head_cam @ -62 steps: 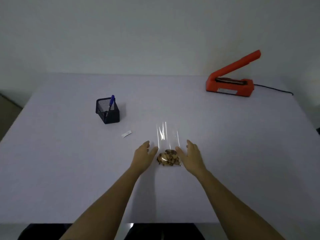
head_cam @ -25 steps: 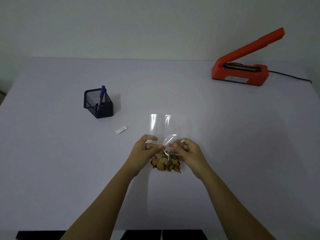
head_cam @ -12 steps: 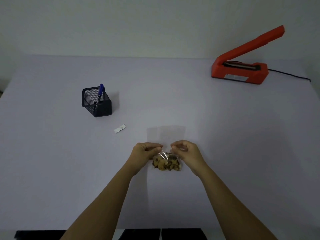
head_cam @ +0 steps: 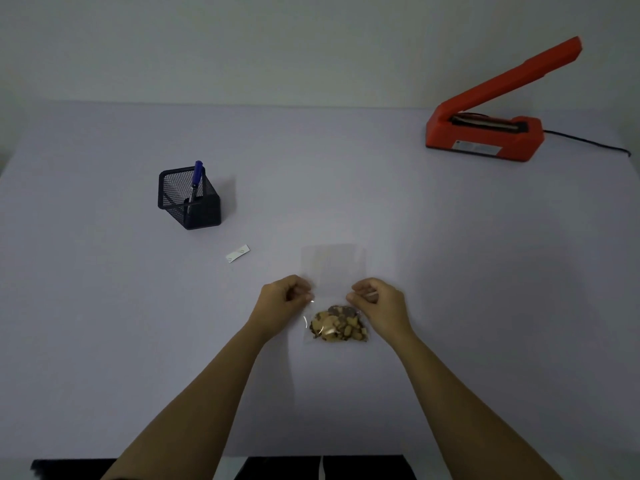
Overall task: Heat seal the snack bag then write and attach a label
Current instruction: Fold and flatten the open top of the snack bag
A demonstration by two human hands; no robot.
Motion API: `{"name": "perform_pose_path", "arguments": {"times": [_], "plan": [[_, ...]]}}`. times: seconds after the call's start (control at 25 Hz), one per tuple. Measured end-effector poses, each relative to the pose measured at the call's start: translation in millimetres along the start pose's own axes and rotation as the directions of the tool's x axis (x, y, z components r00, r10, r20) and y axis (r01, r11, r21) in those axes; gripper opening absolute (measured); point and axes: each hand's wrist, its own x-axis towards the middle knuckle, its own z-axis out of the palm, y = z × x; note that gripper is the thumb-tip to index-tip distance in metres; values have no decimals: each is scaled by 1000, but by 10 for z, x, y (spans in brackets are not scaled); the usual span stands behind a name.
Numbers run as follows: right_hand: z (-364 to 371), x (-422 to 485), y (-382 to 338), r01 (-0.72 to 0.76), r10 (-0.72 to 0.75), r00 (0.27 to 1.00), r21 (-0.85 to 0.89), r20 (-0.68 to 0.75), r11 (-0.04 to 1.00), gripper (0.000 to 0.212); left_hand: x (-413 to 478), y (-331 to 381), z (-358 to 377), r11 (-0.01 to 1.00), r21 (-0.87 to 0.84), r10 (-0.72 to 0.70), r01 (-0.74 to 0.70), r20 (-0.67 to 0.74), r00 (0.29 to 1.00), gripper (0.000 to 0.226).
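Note:
A clear snack bag (head_cam: pixel 334 271) with brown snack pieces (head_cam: pixel 337 328) at its near end lies in the middle of the white table (head_cam: pixel 450 254). My left hand (head_cam: pixel 282 304) pinches the bag's left edge and my right hand (head_cam: pixel 379 304) pinches its right edge, just above the snacks. The bag's empty upper part stretches away from me between the hands. An orange heat sealer (head_cam: pixel 485 133) stands at the far right with its arm raised. A small white label (head_cam: pixel 238 253) lies left of the bag. A blue pen (head_cam: pixel 196 180) stands in a black mesh holder (head_cam: pixel 188 199).
The sealer's black cord (head_cam: pixel 588 143) runs off to the right edge. The table's near edge (head_cam: pixel 277 457) is at the bottom, with dark floor below. A plain wall rises behind the table.
My hands went from lying flat beside the bag to closing on its two edges. They then moved apart, pulling the bag flat and taut.

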Motion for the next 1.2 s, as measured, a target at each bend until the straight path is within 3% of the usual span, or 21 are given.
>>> {"name": "perform_pose_path", "arguments": {"times": [0.2, 0.4, 0.68, 0.8, 0.88, 1.0, 1.08, 1.2], "plan": [[-5, 82, 18, 67, -65, 998, -121, 14, 990, 13, -1, 6, 58, 996, 67, 71, -65, -90, 993, 27], [38, 57, -5, 111, -121, 992, -230, -31, 967, 18, -28, -20, 122, 986, 132, 107, -98, -66, 992, 49], [17, 70, 11, 228, -276, 960, -428, -53, 874, 48, 12, -47, 119, 979, 154, 139, -136, -4, 990, 49], [-6, 109, 46, 252, -321, 943, -446, -85, 859, 60, 26, -93, 110, 961, 214, 191, -174, -61, 980, 41], [-12, 122, 46, 339, -361, 932, -440, 35, 832, 39, 63, -130, 107, 893, 337, 336, -298, -62, 940, 29], [-17, 158, 31, 526, -443, 850, -401, 285, 750, 2, 127, -164, 97, 713, 448, 530, -540, 161, 833, 15], [-27, 202, 35, 568, -440, 818, -407, 369, 715, 8, 180, -158, 50, 656, 440, 535, -613, 302, 789, 15], [-31, 260, 23, 594, -419, 795, -428, 438, 681, 12, 251, -135, -5, 642, 439, 487, -628, 398, 777, 25]]}}
